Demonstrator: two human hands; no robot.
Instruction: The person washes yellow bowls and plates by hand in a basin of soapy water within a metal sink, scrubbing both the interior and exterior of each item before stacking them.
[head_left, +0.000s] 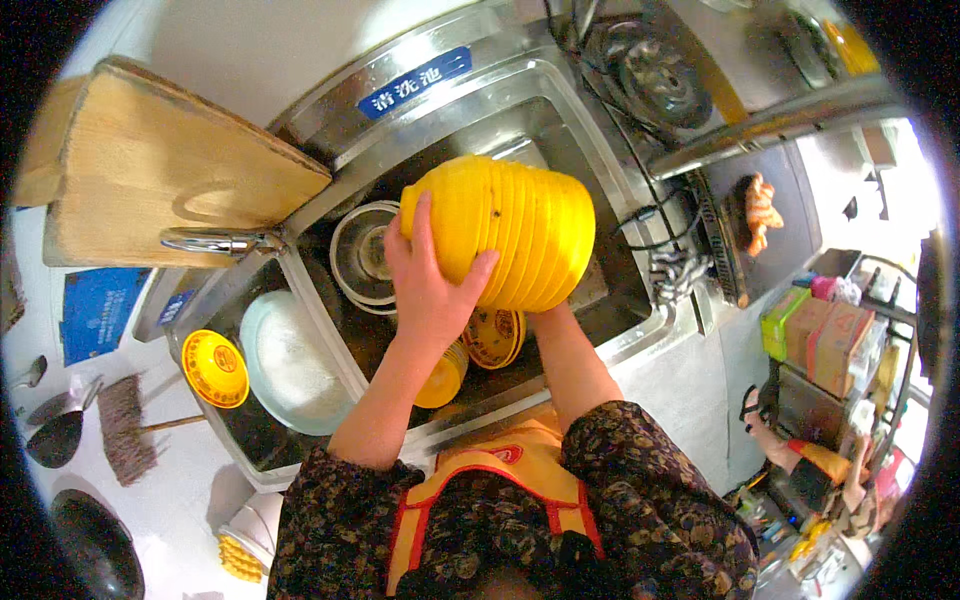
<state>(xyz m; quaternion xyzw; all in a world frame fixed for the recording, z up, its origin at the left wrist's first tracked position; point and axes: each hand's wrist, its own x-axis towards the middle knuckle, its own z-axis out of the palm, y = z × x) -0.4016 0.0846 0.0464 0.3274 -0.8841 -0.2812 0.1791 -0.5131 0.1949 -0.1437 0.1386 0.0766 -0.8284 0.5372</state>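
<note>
A nested stack of yellow bowls (517, 225) is held over the metal sink basin (637, 300), tipped onto its side. My left hand (435, 277) spreads its fingers and thumb over the near left side of the stack. Beneath the stack's lower right is my right hand (551, 315), its fingers hidden behind the bowls. Below, in the basin, lie a yellow patterned bowl (496, 337) and a smaller stack of yellow bowls (442, 379). To the left of the held stack sit round metal bowls (360, 255), partly covered by my left hand.
A pale blue basin (289, 367) of whitish liquid or foam fills the left sink, with a yellow patterned bowl (215, 367) at its rim. The faucet (217, 241) and a wooden cutting board (187, 165) are at left. A gas burner (652, 75) stands right. Another person's leg (772, 446) shows beyond.
</note>
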